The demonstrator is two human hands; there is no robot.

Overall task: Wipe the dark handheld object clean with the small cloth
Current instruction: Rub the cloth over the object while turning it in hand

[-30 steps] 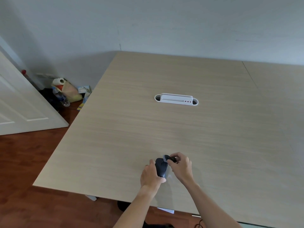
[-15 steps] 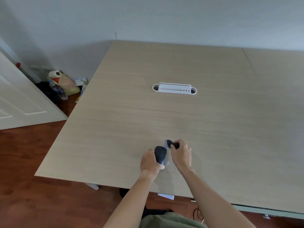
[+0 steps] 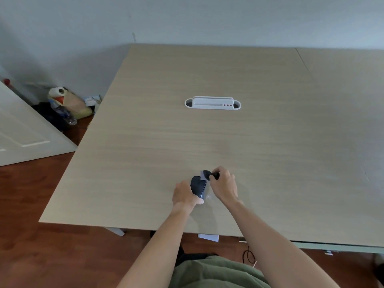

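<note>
A dark, rounded handheld object (image 3: 197, 187) is held just above the near part of the wooden table (image 3: 145, 163). My left hand (image 3: 184, 195) is wrapped around its left side and lower end. My right hand (image 3: 224, 185) pinches a small pale grey-blue cloth (image 3: 202, 175) against the object's upper right end. A small dark piece (image 3: 207, 174) sticks out from those fingertips; whether it belongs to the object or the cloth I cannot tell. More pale cloth shows along the object's right edge.
A white slotted cable tray (image 3: 212, 103) is set into the table's middle. The table's near edge runs just below my wrists. On the floor at the left lie a paper roll (image 3: 57, 92), bags and a plastic bottle (image 3: 66, 116), beside a white door (image 3: 22, 132).
The view has shifted a little, so the hands sit higher in the picture. Both hands keep the same hold; the right fingers have moved slightly at the object's upper end.
</note>
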